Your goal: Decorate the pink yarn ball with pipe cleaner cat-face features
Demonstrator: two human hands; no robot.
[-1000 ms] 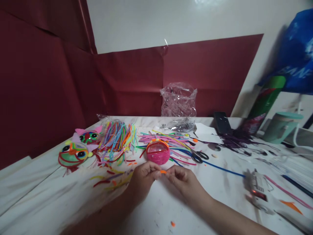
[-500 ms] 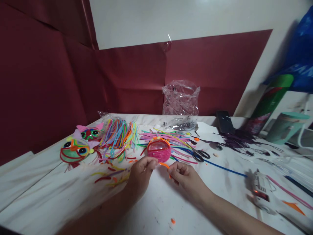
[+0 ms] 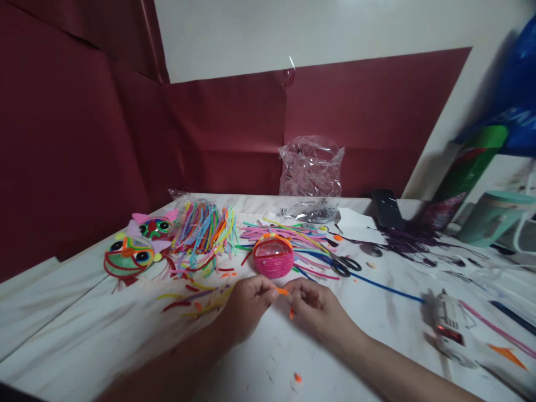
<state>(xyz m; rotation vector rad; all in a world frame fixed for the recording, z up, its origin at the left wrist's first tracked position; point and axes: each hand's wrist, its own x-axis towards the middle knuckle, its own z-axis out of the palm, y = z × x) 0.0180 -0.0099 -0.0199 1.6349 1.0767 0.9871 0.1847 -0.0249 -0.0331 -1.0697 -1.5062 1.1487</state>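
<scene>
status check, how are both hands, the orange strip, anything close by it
Left hand and right hand both pinching. Orange strip held between them. Pink round piece just beyond the hands, scissors to its right.

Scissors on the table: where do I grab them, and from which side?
Probably by the black loops, coming from your right: the scissors lie with both loops facing that side, while the other end points away left, among the colourful stems.

I see a marbled table (image 3: 268, 352) carrying a green-faced figure (image 3: 125, 262) left, pink rounded craft (image 3: 273, 266) centrally, glue gun (image 3: 451, 335) right and orange scrap (image 3: 297, 378) near.
</scene>
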